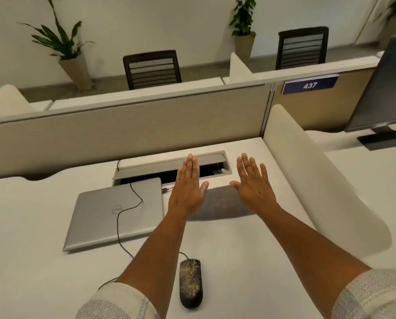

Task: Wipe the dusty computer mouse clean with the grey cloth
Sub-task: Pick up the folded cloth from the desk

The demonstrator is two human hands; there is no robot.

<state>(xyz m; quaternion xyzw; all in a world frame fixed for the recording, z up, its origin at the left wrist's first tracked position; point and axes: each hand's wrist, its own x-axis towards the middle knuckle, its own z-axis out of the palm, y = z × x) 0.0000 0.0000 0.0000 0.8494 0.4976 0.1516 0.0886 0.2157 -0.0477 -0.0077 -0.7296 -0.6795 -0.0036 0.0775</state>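
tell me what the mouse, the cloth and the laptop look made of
Mouse: probably black plastic with a smooth moulded shell, speckled with pale dust.
Cloth: soft grey fabric, matte and slightly fuzzy, possibly microfibre; the weave is too blurred to tell.
Laptop: silver lid with an even satin sheen, either metal or painted plastic.

A closed silver laptop (116, 212) lies on the white bench (31, 226), just before an open cable tray (169, 168). Beyond the beige partition (123, 120) stand two black chairs (152, 69) and potted plants (63, 49). A dark monitor (381, 88) sits far right, beside a blue sign (310, 85) reading 437.
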